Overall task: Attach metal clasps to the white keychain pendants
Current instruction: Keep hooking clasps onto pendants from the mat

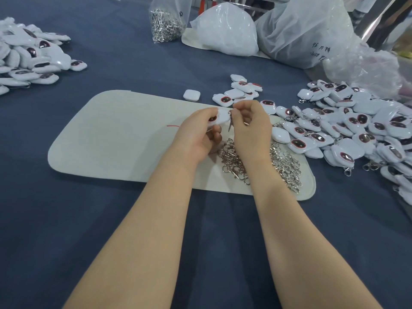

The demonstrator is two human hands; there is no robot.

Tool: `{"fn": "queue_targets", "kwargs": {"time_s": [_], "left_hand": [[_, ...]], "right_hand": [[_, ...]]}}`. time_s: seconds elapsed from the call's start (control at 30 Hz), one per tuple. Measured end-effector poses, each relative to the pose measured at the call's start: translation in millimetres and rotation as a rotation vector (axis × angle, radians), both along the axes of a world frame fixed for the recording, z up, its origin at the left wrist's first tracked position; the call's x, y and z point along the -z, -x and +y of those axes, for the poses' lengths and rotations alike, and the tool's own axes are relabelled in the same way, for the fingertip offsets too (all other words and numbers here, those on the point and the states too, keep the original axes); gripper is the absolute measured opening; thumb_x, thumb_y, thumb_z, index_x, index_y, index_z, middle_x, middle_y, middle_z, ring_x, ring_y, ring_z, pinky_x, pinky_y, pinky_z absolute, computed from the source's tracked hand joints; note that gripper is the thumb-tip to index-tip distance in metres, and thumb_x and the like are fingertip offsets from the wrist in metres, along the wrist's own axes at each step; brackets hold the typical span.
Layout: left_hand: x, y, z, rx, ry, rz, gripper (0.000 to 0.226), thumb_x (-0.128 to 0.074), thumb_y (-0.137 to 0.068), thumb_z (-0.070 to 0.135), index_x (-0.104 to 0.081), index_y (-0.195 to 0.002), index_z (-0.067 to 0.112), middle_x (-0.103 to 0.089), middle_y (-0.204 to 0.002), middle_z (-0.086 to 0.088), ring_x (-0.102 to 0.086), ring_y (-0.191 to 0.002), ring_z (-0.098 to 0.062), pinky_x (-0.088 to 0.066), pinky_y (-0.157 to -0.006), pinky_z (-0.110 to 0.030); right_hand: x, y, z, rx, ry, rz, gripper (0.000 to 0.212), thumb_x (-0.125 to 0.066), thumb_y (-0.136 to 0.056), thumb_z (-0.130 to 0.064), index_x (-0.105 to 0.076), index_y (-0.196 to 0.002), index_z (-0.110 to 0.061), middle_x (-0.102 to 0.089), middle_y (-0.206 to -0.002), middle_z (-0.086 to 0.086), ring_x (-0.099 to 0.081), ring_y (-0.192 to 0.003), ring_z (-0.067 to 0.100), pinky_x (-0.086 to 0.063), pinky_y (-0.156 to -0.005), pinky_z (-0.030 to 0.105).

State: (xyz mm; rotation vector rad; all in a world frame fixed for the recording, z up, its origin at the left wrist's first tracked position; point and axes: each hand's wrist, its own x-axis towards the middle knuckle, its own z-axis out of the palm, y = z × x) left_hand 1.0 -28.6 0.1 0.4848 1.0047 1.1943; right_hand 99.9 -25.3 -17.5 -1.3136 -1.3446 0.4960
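Blue tablecloth (66, 219) nearest me, both forearms running up over it to the white felt mat (111, 141). I see left hand (196, 132) curled around one white pendant (220, 117), held just above the mat. Right hand (252, 126) pinches a metal clasp (230, 122) at that pendant's right edge, clasp hanging down between the hands; can't tell if it's hooked on. Loose clasp heap (285, 163) sits on the mat's right end, partly under the right wrist. Big pendant pile (356, 130) just right of the mat, some with clasps on. Second pendant pile (29, 56) far left. Clear bag of clasps (166, 23) and white plastic bags (227, 30) at the far edge.
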Motion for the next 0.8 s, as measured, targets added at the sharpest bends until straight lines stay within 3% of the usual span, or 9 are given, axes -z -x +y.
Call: {"fn": "queue_targets", "kwargs": {"time_s": [0.13,0.37,0.5,0.6,0.7,0.8], "left_hand": [[0,0,0,-0.022,0.004,-0.054,0.018,-0.052,-0.093,0.01,-0.049,-0.076,0.014,-0.046,-0.07,-0.001,-0.042,-0.035,-0.004,-0.034,-0.039,-0.013],[1,0,0,-0.071,0.043,-0.15,0.022,-0.058,-0.091,0.009,-0.048,-0.071,0.01,-0.048,-0.046,-0.001,-0.044,-0.035,-0.006,-0.037,-0.039,-0.014],[1,1,0,-0.049,0.029,-0.105,0.021,-0.059,-0.091,0.011,-0.05,-0.071,0.012,-0.049,-0.043,0.002,-0.045,-0.035,-0.004,-0.037,-0.038,-0.014],[0,1,-1,-0.065,0.01,-0.057,0.022,-0.058,-0.091,0.012,-0.053,-0.07,0.014,-0.051,-0.044,0.005,-0.044,-0.036,-0.003,-0.036,-0.038,-0.012],[1,1,0,-0.086,-0.017,-0.011,0.02,-0.056,-0.092,0.012,-0.056,-0.072,0.016,-0.05,-0.057,0.002,-0.043,-0.039,-0.002,-0.036,-0.041,-0.011],[1,0,0,-0.126,-0.084,0.053,0.008,-0.056,-0.093,0.012,-0.059,-0.09,0.019,-0.053,-0.073,0.001,-0.042,-0.047,-0.004,-0.038,-0.047,-0.013]], "right_hand": [[2,1,1,-0.025,0.021,0.004,0.012,-0.055,-0.092,-0.009,-0.055,-0.091,-0.021,-0.056,-0.078,-0.019,-0.053,-0.07,-0.01,-0.041,-0.07,0.006],[0,3,0,-0.005,-0.006,0.071,0.013,-0.055,-0.093,-0.011,-0.054,-0.086,-0.023,-0.057,-0.077,-0.016,-0.053,-0.066,-0.006,-0.047,-0.071,0.016],[-4,1,1,-0.049,0.073,0.254,0.013,-0.055,-0.093,-0.011,-0.057,-0.082,-0.018,-0.059,-0.073,-0.005,-0.054,-0.064,0.003,-0.051,-0.071,0.028],[-7,0,1,-0.122,0.118,0.363,0.016,-0.054,-0.094,-0.01,-0.057,-0.079,-0.015,-0.055,-0.066,-0.001,-0.05,-0.059,0.01,-0.048,-0.064,0.028],[-8,-3,-1,-0.15,0.116,0.28,0.017,-0.055,-0.094,-0.011,-0.056,-0.077,-0.015,-0.054,-0.064,0.0,-0.049,-0.057,0.01,-0.045,-0.065,0.026],[-9,-6,-1,-0.122,0.115,0.102,0.02,-0.056,-0.093,-0.015,-0.054,-0.074,-0.019,-0.055,-0.064,-0.002,-0.049,-0.059,0.01,-0.042,-0.064,0.024]]}}
